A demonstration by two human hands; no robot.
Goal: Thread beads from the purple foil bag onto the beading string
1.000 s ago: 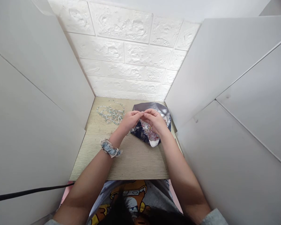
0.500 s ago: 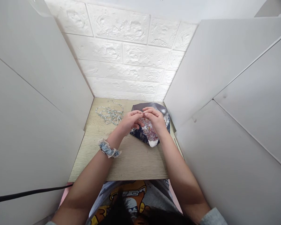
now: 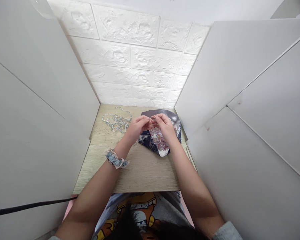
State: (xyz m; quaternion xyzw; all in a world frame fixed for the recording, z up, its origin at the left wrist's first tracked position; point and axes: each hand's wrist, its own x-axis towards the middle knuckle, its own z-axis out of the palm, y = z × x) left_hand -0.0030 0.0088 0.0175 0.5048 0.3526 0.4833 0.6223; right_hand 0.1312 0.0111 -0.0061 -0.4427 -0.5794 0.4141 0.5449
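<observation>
My left hand [image 3: 136, 128] and my right hand [image 3: 165, 126] meet fingertip to fingertip above a dark blue foil bag [image 3: 150, 141] lying open on the wooden table [image 3: 140, 170]. Both hands are pinched closed on something too small to make out. Small pink and pale beads [image 3: 158, 140] show inside the bag below my right hand. A heap of strung pale green and white beads [image 3: 116, 120] lies on the table to the left of my left hand. A blue scrunchie [image 3: 115, 159] sits on my left wrist.
White panels close in the table on the left [image 3: 40, 100] and right [image 3: 240, 100], and a white brick-pattern wall [image 3: 137, 63] stands at the back. A black cable [image 3: 27, 206] runs along the lower left. The table's front edge is near my body.
Both hands have stayed pinched together over the bag, with only small finger movements. The view has shifted slightly.
</observation>
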